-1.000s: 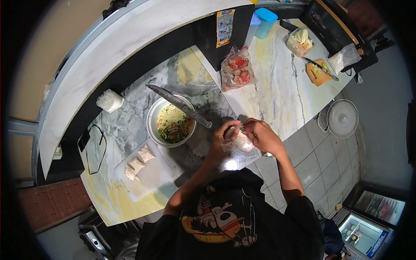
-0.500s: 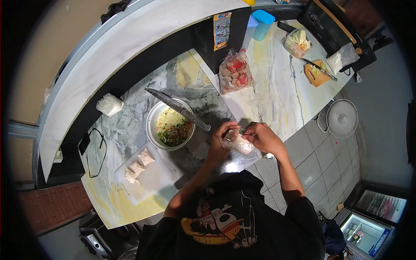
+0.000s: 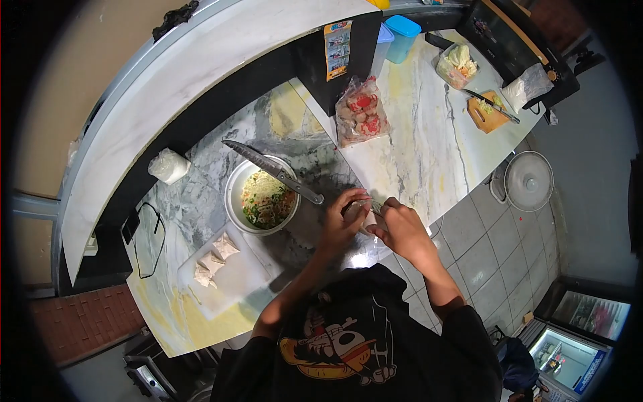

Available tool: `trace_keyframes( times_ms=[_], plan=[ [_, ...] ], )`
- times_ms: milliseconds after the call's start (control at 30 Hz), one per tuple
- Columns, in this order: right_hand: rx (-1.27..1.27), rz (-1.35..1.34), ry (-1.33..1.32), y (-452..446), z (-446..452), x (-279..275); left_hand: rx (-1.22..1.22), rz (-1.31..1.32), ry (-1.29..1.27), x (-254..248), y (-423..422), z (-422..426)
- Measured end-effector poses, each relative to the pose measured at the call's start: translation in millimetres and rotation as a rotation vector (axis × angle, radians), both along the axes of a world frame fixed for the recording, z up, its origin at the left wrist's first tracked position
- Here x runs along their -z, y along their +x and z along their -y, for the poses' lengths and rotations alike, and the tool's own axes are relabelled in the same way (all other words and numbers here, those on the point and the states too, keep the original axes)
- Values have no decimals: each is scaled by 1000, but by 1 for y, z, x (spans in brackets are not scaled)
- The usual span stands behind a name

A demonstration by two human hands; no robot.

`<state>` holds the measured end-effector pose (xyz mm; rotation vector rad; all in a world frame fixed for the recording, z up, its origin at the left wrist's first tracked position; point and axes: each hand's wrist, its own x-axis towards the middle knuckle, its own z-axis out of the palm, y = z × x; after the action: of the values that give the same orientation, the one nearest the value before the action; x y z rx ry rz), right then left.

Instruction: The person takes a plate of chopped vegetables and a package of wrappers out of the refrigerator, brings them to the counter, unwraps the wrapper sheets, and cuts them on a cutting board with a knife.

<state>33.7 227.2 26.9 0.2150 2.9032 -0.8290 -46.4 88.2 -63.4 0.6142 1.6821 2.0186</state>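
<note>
My left hand (image 3: 341,222) and my right hand (image 3: 404,230) are close together at the counter's front edge, both with fingers closed on a clear plastic bag (image 3: 368,213). Pale contents show through the bag, mostly covered by my fingers. Left of my hands, a white bowl (image 3: 231,201) holds chopped greens and a pale shredded or crumbled food. A large knife (image 3: 274,171) lies across its rim, the handle pointing toward my hands. Several folded pale dough pieces (image 3: 209,260) rest on a white cutting board (image 3: 236,281).
A bag of round items (image 3: 362,114) stands behind my hands. Farther right are a tub of cabbage (image 3: 457,65), a wooden board (image 3: 487,115) with a knife, and a white bag (image 3: 528,87). At left are another white bag (image 3: 169,166) and a black strap (image 3: 161,231).
My right hand has turned and closed over more of the plastic bag, which hung visibly below my fingers before. Both hands stay together. The view has shifted slightly.
</note>
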Motion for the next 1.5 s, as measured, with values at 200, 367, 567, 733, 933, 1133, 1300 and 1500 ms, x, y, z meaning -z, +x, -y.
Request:
trace_keyframes(
  times_ms=[200,367,567,733,933,1133,1300,1500],
  plan=[
    [71,-36,-55,-2,0,9,18,7,-17,2,-1,2],
    [106,-15,-33,-2,-1,9,38,19,63,-2,1,4],
    [136,-64,-36,-3,6,3,25,39,79,4,2,3],
    [136,-205,-6,2,15,-3,7,-26,56,-1,2,4],
    [92,-203,55,3,15,3,-67,73,-25,4,5,-1],
    [38,-245,73,3,14,3,-77,54,-16,3,6,-1],
    [63,-253,54,6,13,2,-96,-56,-29,4,4,-3],
    [107,-236,10,7,14,1,-98,-46,-24,3,7,-2]
  ],
)
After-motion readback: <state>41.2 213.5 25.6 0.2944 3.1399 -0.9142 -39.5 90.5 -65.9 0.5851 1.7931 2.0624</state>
